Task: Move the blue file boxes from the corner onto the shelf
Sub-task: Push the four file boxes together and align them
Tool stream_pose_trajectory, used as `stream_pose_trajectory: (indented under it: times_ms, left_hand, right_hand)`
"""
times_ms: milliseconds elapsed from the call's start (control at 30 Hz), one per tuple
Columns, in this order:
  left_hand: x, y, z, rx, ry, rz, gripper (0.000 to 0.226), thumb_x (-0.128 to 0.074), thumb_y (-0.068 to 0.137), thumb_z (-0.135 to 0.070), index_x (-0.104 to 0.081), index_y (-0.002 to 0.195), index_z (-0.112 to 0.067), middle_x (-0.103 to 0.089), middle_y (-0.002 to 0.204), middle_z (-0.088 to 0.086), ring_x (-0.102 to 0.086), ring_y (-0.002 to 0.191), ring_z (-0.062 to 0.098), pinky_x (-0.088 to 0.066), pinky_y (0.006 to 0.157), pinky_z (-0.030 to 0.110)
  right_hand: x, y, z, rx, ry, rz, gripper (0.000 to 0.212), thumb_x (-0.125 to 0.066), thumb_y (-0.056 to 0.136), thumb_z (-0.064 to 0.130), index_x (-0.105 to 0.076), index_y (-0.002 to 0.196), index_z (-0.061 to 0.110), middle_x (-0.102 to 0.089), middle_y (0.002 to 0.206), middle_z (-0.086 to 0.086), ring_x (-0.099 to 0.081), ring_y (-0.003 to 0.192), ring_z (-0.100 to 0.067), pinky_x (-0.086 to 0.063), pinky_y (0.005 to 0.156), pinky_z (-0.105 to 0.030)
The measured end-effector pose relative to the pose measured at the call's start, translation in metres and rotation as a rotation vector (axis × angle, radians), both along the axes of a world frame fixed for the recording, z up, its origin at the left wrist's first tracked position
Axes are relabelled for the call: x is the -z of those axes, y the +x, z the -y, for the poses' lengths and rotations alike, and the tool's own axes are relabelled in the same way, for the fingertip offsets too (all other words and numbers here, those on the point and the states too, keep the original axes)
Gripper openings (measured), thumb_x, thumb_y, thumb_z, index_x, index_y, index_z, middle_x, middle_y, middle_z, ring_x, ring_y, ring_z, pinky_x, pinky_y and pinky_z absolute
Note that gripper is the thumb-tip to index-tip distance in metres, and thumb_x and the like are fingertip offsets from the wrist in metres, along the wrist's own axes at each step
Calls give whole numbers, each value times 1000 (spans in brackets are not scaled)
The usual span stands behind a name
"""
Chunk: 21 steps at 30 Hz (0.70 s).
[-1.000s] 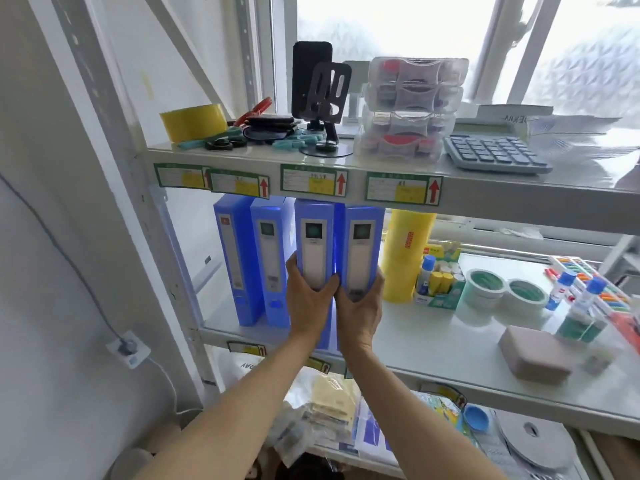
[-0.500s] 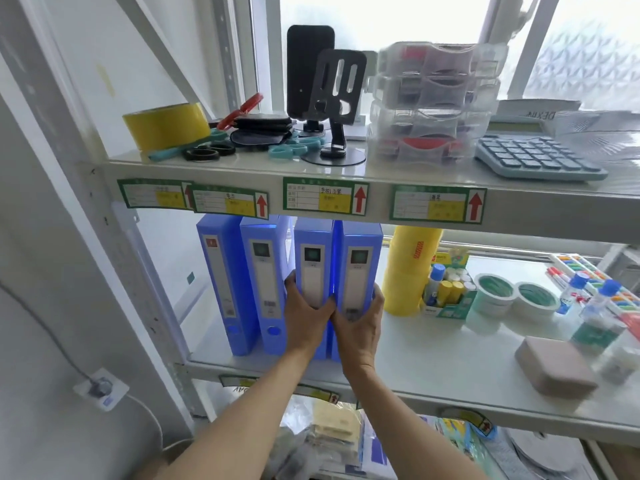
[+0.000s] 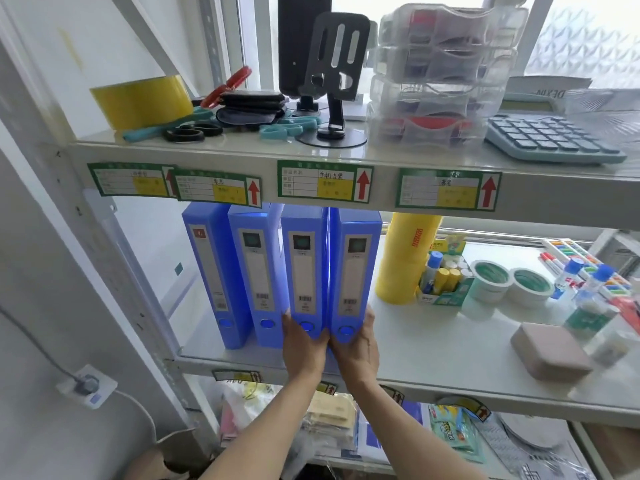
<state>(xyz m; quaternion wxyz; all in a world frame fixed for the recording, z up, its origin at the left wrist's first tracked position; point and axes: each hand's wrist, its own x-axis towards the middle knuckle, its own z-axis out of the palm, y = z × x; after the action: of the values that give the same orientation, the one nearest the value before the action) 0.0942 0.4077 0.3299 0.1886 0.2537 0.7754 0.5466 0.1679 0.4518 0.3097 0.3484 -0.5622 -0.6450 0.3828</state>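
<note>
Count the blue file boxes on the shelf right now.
4, upright in a row at the left end of the middle shelf: leftmost box, second box, third box at the left hand, fourth box at the right hand. Any behind them would be hidden.

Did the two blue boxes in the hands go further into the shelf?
Yes. The two held file boxes slid deeper, nearly level with the neighbouring file box; earlier they stuck out.

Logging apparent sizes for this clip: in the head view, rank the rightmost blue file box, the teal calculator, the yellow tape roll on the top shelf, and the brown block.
1. Rightmost blue file box
2. Teal calculator
3. Yellow tape roll and brown block: they look alike, so I leave them unranked.
</note>
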Motion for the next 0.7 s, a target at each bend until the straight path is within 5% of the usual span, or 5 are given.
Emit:
stream_pose_trajectory:
  times_ms: [200,367,533,700]
  left_hand:
    - [4,-9,-1,32,-18,6,61,-73,79,-23,-41,131,-13,-59,111,-4,-64,107,26,-44,71,27]
    - [15,-17,-1,89,17,27,52,-67,82,-16,-41,127,-19,-62,116,-2,-66,104,23,-50,67,18]
    - [14,-19,-4,126,26,22,53,-65,82,-15,-41,128,-20,-57,119,-1,-61,111,23,-57,88,41]
    - [13,-14,16,172,-62,-151,54,-60,86,-18,-44,138,-17,-55,133,0,-54,125,22,-53,97,36]
  right_hand:
    - [2,-5,5,-40,38,-13,79,-76,72,41,-35,139,33,-60,121,14,-66,101,-19,-55,77,-34]
    - [4,-5,11,-86,65,-30,85,-79,74,37,-32,144,31,-57,131,12,-62,108,-16,-54,82,-33]
    - [3,-6,10,-105,55,-50,88,-78,72,40,-29,145,33,-53,133,11,-60,113,-14,-56,86,-37]
    - [10,-2,6,-110,37,-43,106,-77,64,49,-18,150,35,-46,146,6,-52,129,-18,-52,97,-44]
